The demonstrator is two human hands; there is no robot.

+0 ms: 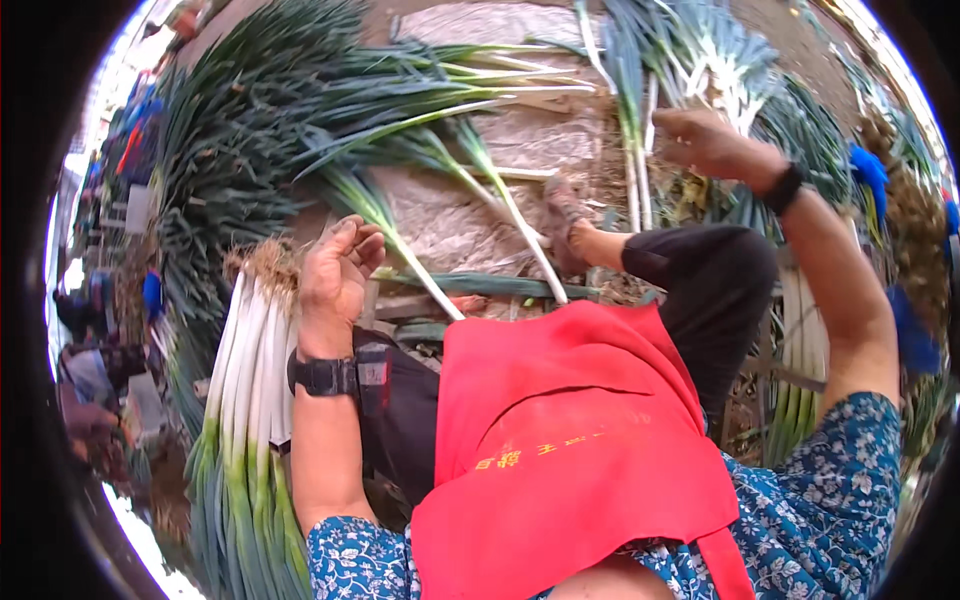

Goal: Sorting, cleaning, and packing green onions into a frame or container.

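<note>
My left hand is raised above my left knee, palm turned up, with loosely curled fingers and nothing visible in them. Just beside it lie the roots of a bundle of leeks, white stalks up and green leaves toward me. My right hand reaches forward on the right, its fingers pointing left and parted. Its fingertips come near two long leeks, but I see no grip on them. Between my hands, a few single leeks slant toward my red apron, their white ends near its edge.
A large heap of leeks fills the far left. More leeks lie at the far right. A pale, crumpled sheet covers the ground ahead, with my foot on it. Blue objects stand at the right edge.
</note>
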